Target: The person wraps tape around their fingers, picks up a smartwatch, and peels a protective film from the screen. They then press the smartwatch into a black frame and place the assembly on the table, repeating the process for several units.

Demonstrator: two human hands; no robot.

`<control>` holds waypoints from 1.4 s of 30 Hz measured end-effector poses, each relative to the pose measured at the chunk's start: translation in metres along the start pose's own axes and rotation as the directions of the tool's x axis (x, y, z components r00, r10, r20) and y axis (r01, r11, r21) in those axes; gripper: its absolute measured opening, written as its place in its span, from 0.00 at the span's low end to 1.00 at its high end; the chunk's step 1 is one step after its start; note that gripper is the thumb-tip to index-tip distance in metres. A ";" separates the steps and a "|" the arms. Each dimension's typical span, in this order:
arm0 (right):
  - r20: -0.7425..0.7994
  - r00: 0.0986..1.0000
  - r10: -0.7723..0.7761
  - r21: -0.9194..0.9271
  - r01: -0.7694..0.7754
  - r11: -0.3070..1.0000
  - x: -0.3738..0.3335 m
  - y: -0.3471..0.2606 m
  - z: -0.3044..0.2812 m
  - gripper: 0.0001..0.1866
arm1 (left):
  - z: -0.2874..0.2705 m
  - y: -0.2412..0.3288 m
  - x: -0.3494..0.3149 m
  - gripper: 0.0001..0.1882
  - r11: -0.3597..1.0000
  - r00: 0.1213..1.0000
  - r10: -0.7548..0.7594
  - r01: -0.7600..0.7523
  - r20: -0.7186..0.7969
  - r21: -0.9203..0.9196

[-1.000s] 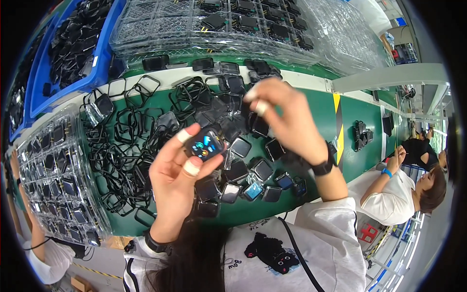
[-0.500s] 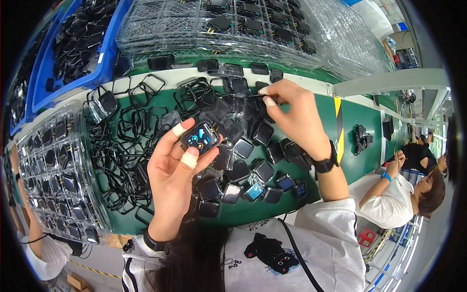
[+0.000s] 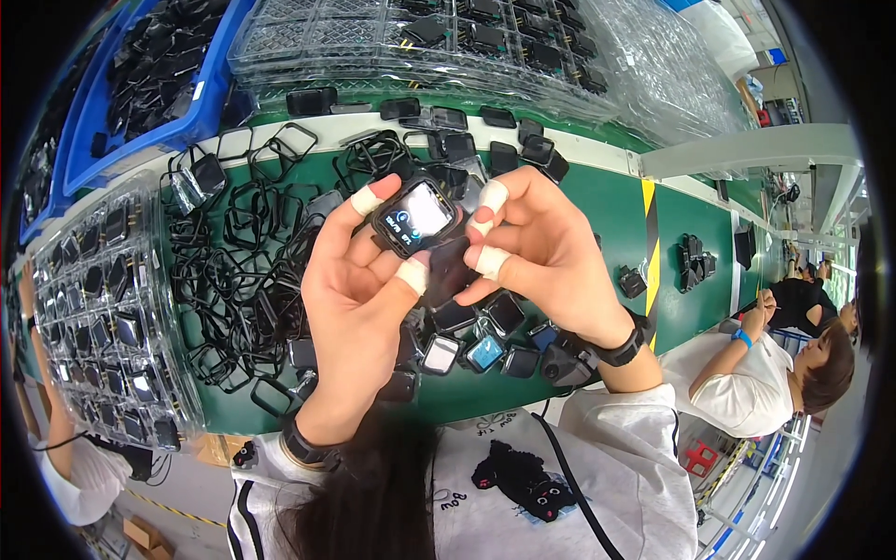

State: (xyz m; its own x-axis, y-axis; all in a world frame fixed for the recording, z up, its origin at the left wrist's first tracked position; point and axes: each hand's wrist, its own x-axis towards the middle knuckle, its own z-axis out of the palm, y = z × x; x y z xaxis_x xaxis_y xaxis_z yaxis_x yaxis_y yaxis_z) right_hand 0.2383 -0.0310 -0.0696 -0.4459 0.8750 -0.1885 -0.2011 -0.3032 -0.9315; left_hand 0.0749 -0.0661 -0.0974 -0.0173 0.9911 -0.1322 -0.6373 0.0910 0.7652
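Observation:
My left hand (image 3: 347, 289) grips a black watch case with a lit screen (image 3: 416, 218) between its fingers, tilted toward me. Close on its right, my right hand (image 3: 551, 261) pinches a thin dark square piece (image 3: 448, 271), which overlaps the lower right edge of the watch; whether the two touch I cannot tell. White tape wraps several fingertips on both hands. Below the hands lie loose square watch screens, among them a pale one (image 3: 441, 355) and a blue one (image 3: 485, 354). Black open frames (image 3: 238, 308) are heaped left of my left hand.
A clear tray of watch parts (image 3: 103, 327) stands at the left, and a blue bin of black parts (image 3: 201, 117) behind it. Stacked clear trays (image 3: 373, 47) fill the back. Small black parts (image 3: 691, 264) sit beyond the striped tape (image 3: 651, 233). A co-worker (image 3: 756, 364) sits at the right.
My right hand has come back from the far pile to the watch and now holds the dark square piece. My left hand has shifted up and right, turning the watch.

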 end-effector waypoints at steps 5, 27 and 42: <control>-0.056 0.997 -0.055 -0.086 0.050 0.995 -0.004 0.002 0.003 0.15 | 0.001 0.005 -0.005 0.30 1.000 0.999 0.003 -0.003 0.040 0.003; 0.308 0.824 -0.475 -0.700 0.535 0.474 -0.010 -0.031 -0.010 0.10 | 0.001 0.007 -0.011 0.27 0.987 0.962 -0.134 0.109 0.238 0.116; 0.137 0.903 -0.406 -0.787 0.348 0.509 -0.016 -0.017 -0.002 0.15 | 0.013 0.009 -0.018 0.27 0.969 0.970 -0.157 0.115 0.185 0.219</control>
State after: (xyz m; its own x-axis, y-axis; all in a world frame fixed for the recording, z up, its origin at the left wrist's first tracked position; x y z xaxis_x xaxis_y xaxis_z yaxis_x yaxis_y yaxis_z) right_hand 0.2502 -0.0389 -0.0516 -0.4411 0.8618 0.2506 0.4289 0.4477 -0.7846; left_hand 0.0797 -0.0819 -0.0795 0.2256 0.9653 -0.1320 -0.4512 0.2235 0.8640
